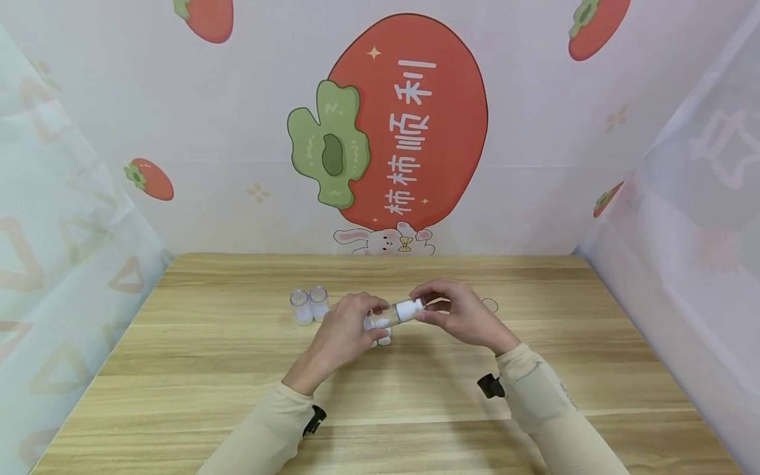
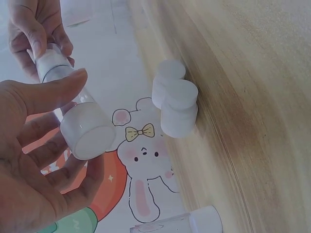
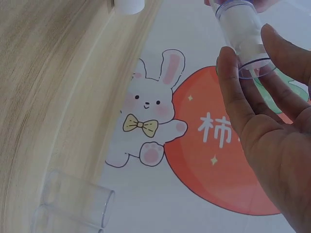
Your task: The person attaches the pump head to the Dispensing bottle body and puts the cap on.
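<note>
Left hand [image 1: 344, 326] fingers curl round the bottle [image 1: 390, 315]; right hand [image 1: 460, 315] fingers pinch its far end. It tilts between them. Off-axis force could cause slip, dropping it onto the white cylinders [image 2: 179, 108] below the left fingers. End fit: partly hidden, unconfirmed.

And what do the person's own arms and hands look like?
The left sleeve and right sleeve are both long and pale cream, each with a small black fitting near the cuff. The left hand and right hand are ungloved.
</note>
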A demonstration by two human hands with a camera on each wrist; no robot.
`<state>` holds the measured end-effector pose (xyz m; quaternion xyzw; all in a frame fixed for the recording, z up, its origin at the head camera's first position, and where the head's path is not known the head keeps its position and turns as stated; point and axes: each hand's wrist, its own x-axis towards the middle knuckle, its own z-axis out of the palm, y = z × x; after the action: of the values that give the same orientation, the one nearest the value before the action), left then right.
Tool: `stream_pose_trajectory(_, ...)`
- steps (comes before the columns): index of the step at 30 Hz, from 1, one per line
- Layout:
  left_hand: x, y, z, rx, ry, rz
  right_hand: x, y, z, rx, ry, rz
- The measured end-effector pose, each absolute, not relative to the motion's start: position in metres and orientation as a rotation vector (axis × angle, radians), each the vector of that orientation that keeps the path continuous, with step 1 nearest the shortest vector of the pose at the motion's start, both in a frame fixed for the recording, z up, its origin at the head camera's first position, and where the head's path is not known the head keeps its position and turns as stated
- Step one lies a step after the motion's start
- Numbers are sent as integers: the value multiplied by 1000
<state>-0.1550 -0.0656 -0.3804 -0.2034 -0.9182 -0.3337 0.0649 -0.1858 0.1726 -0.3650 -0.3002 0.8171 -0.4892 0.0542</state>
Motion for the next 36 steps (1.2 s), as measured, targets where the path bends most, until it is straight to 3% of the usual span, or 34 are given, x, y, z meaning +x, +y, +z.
stream_pose_trajectory(36, -155, -66, -375, -633, -2747, -1070, -181, 160, -361, -875, 2611, -1427)
